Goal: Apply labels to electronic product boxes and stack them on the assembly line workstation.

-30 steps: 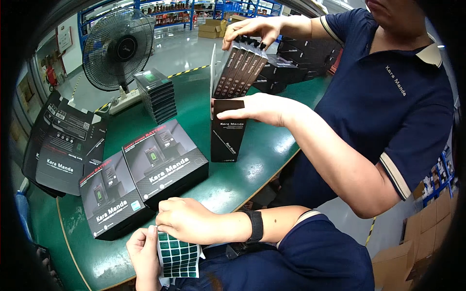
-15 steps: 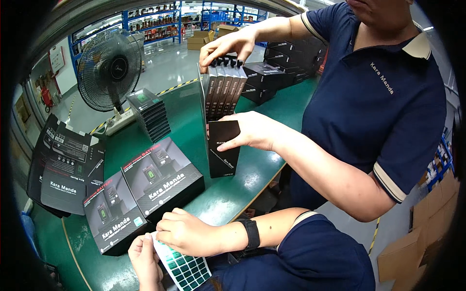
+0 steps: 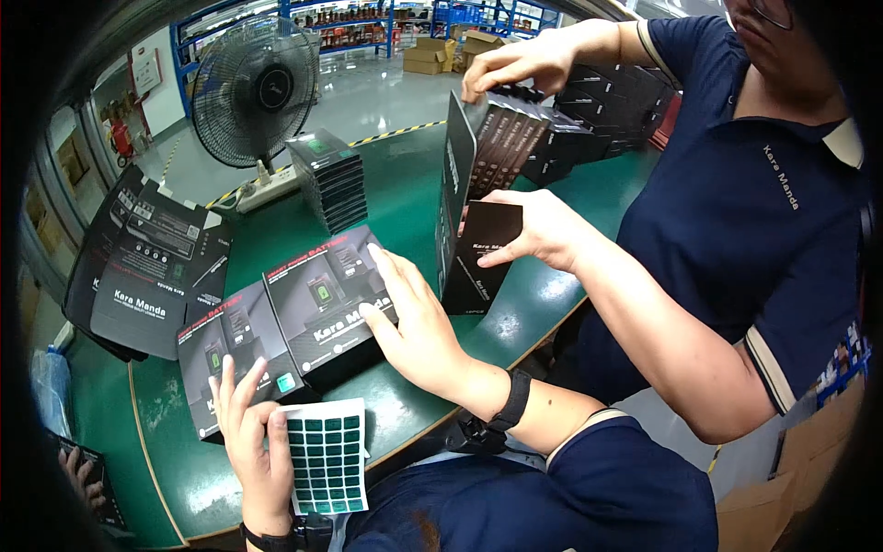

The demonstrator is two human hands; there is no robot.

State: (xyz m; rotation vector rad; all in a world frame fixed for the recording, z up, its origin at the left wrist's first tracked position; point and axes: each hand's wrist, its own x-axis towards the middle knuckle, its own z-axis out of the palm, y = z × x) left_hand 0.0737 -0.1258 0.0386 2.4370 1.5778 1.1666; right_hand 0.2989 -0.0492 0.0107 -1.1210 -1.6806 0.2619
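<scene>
A sheet of green stickers (image 3: 326, 460) is held by its left margin in the left grip (image 3: 255, 451), the thumb laid along it and the other fingers stretched over the near part of the left box (image 3: 248, 339); whether that box is touched cannot be told. The sheet is seen in front of the two boxes, toward the near edge of the green surface (image 3: 184, 474). The right grip (image 3: 416, 340) is unclenched, its fingers and thumb spread over the right side of the right box (image 3: 313, 294); whether anything is covered by them cannot be made out. The boxes are set side by side, almost edge to edge, and a small teal sticker (image 3: 284, 381) is carried at the left box's near right corner. On its left, that box is closely bordered by folded black cartons (image 3: 147, 267). Behind the right box, only a narrow strip of room is left before a stack of slim boxes (image 3: 329, 189). To the right, a band of surface is left before a tall black box (image 3: 486, 230), which is held with its slim packs (image 3: 506, 138) by a co-worker's hands (image 3: 547, 230).
</scene>
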